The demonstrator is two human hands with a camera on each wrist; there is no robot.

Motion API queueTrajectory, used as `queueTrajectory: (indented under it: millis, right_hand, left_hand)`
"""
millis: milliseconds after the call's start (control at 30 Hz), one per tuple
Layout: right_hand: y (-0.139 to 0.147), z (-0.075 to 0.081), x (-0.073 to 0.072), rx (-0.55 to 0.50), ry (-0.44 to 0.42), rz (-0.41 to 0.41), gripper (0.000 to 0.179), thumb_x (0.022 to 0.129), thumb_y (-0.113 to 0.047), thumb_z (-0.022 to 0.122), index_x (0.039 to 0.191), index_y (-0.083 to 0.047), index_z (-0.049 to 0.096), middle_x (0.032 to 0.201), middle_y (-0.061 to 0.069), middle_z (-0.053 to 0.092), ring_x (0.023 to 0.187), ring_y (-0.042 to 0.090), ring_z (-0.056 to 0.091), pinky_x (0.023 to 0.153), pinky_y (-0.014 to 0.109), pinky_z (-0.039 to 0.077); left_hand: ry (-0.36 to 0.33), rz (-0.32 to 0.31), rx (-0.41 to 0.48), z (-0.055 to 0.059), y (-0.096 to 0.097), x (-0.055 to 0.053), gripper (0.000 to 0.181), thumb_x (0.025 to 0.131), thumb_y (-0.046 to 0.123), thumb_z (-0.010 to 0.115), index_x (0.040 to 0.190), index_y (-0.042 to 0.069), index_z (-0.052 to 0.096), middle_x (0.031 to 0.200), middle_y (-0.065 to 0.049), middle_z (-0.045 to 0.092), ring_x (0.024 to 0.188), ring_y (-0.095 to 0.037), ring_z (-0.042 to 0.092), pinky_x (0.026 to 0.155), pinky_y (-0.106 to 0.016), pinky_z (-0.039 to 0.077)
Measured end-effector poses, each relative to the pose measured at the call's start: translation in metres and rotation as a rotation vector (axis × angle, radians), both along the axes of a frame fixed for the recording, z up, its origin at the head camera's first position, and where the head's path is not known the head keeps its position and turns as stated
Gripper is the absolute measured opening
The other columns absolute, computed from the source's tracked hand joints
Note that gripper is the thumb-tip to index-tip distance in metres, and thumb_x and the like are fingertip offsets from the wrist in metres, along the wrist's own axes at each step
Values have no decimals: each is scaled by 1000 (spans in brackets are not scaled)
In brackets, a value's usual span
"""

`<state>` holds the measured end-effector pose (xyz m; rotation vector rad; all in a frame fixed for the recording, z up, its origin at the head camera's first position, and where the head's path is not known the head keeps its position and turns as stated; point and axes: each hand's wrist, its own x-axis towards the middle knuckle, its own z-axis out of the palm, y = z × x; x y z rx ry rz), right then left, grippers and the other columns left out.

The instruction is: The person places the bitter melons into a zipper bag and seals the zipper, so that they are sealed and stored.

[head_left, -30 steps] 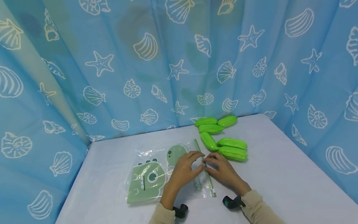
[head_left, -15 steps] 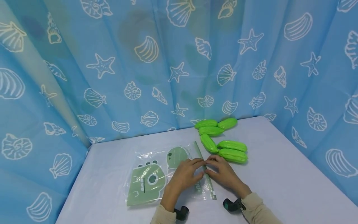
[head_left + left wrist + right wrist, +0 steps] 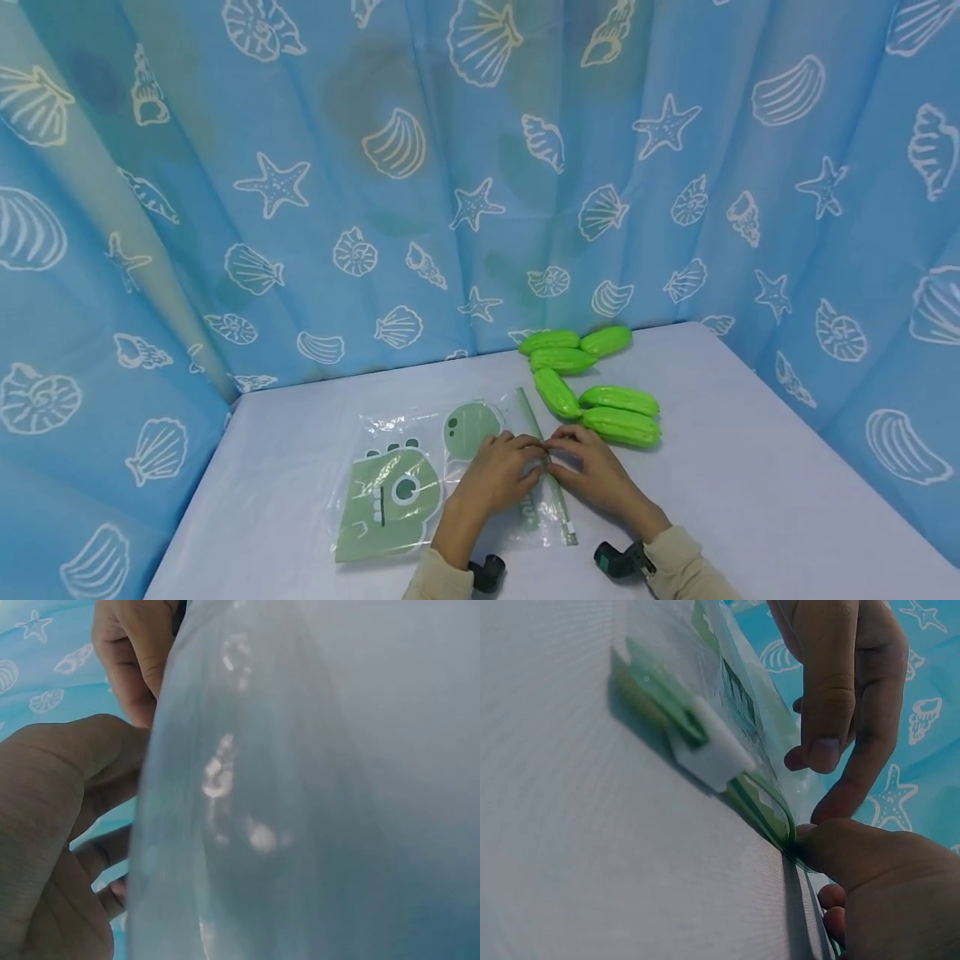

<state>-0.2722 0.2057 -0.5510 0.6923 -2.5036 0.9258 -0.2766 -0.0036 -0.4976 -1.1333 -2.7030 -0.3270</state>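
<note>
A clear zip bag [image 3: 397, 412] with a green dinosaur print lies on the white table, its green zip strip [image 3: 562, 512] on the right. My right hand [image 3: 596, 475] pinches the strip near its middle. In the right wrist view, the right thumb [image 3: 840, 851] presses the green edge, which bows outward beside a white slider [image 3: 712, 750]. My left hand [image 3: 498, 475] is at the strip from the other side, thumb and index finger apart, the index fingertip [image 3: 832, 810] right by the right thumb. Clear film [image 3: 262, 787] covers much of the left wrist view, hiding some left fingertips.
Several bright green, ridged, elongated pieces [image 3: 621, 425] lie behind and right of the hands, close to the strip. A blue shell-patterned curtain [image 3: 480, 250] stands along the table's back edge. The white table [image 3: 285, 483] extends to both sides.
Both hands stay at the zip strip, with small shifts of the fingertips against it. The head view has tilted up slightly, so the scene sits lower. The bag and green pieces stay put.
</note>
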Motion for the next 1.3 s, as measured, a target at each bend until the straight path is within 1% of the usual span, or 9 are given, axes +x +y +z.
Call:
queueTrajectory:
  millis: [167, 367, 533, 700, 867, 1000, 1100, 1233, 1300]
  right_hand:
    - [0, -1, 1, -2, 8, 22, 32, 88, -17, 79, 119, -13, 72, 122, 10, 60, 115, 32, 57, 95, 55, 48]
    - [-1, 1, 1, 9, -28, -7, 33, 88, -18, 79, 120, -11, 72, 123, 9, 60, 116, 32, 56, 96, 54, 47]
    - [-3, -1, 4, 5, -30, -32, 34, 87, -17, 80, 119, -10, 72, 122, 9, 60, 116, 32, 56, 96, 54, 48]
    - [-3, -2, 3, 16, -26, -26, 33, 88, -19, 79, 119, -10, 72, 123, 9, 60, 116, 33, 56, 95, 54, 48]
    - [-1, 2, -3, 24, -8, -26, 33, 88, -19, 79, 119, -10, 71, 123, 10, 60, 115, 33, 56, 96, 54, 48]
    - [1, 4, -6, 21, -26, -26, 34, 89, -20, 78, 121, -9, 71, 125, 11, 59, 117, 35, 55, 98, 55, 46]
    - [1, 4, -6, 18, -62, -25, 34, 91, -20, 76, 122, -8, 69, 127, 12, 58, 120, 35, 53, 100, 55, 45]
    - [2, 2, -4, 23, -85, -26, 32, 93, -19, 73, 123, -7, 68, 128, 11, 57, 122, 35, 53, 102, 54, 44]
    - [2, 1, -2, 20, -81, -21, 31, 94, -17, 72, 122, -7, 68, 127, 12, 58, 121, 35, 53, 102, 54, 44]
  left_hand:
    - [35, 3, -21, 0, -1, 3, 21, 97, 21, 67, 115, 24, 75, 122, 9, 68, 102, -13, 59, 78, -28, 42]
    - [30, -2, -20, 0, 1, 3, 28, 95, 10, 65, 117, 24, 74, 123, 10, 67, 104, -13, 60, 79, -28, 41]
    - [56, -3, -15, -4, 2, 1, 29, 96, 8, 62, 117, 24, 74, 124, 11, 67, 104, -14, 59, 79, -30, 40]
    - [59, -2, -26, -6, 3, -3, 30, 95, 6, 62, 112, 26, 76, 121, 14, 68, 102, -13, 58, 79, -31, 38]
    - [67, -6, -22, -2, 5, -10, 27, 95, 8, 64, 110, 26, 76, 117, 12, 68, 104, -13, 58, 84, -35, 40]
    - [51, -3, -10, 0, 4, -14, 23, 96, 11, 65, 109, 26, 76, 117, 9, 68, 106, -15, 58, 88, -37, 41]
    - [30, 1, 13, -1, 2, -16, 21, 96, 13, 65, 110, 25, 76, 118, 8, 67, 108, -15, 58, 89, -39, 42]
    - [16, 11, 56, -3, 0, -15, 21, 96, 13, 66, 112, 23, 75, 121, 6, 65, 110, -17, 58, 89, -40, 42]
    - [6, 12, 73, -4, -2, -14, 22, 96, 13, 65, 114, 22, 74, 123, 5, 64, 111, -18, 58, 88, -41, 43]
